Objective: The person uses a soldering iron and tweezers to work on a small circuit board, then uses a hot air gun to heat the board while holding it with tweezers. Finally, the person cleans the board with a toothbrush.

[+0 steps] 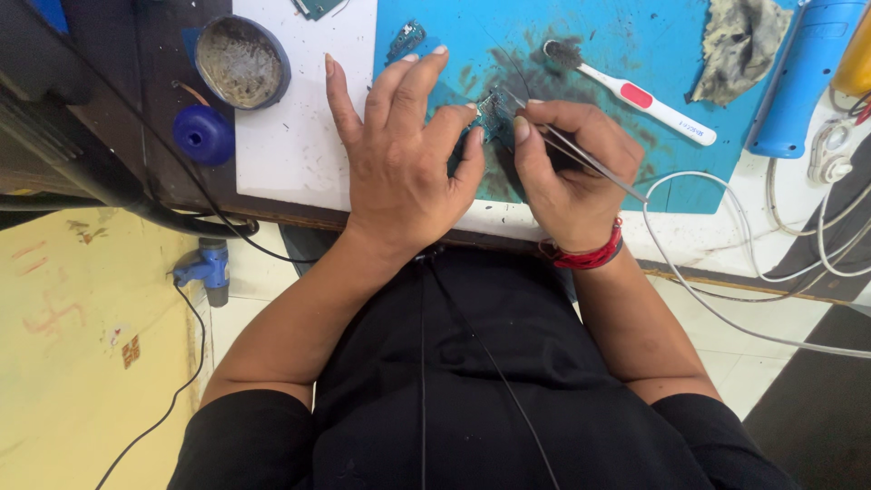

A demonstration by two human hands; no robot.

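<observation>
Tabletop [299,136]: white, blue mat [635,45] soot-smudged | floor yellow | small circuit board [494,109] on mat, pinched by left hand [404,145] | thin metal tweezers [581,154] gripped by right hand [567,168] (red wristband).

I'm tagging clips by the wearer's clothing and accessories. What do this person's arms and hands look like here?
Both forearms are bare, with black sleeves pushed up near the elbows. The right hand has a red thread band wound around its wrist. The left hand wears nothing: no ring, watch or glove. The fingernails are unpainted.
</observation>
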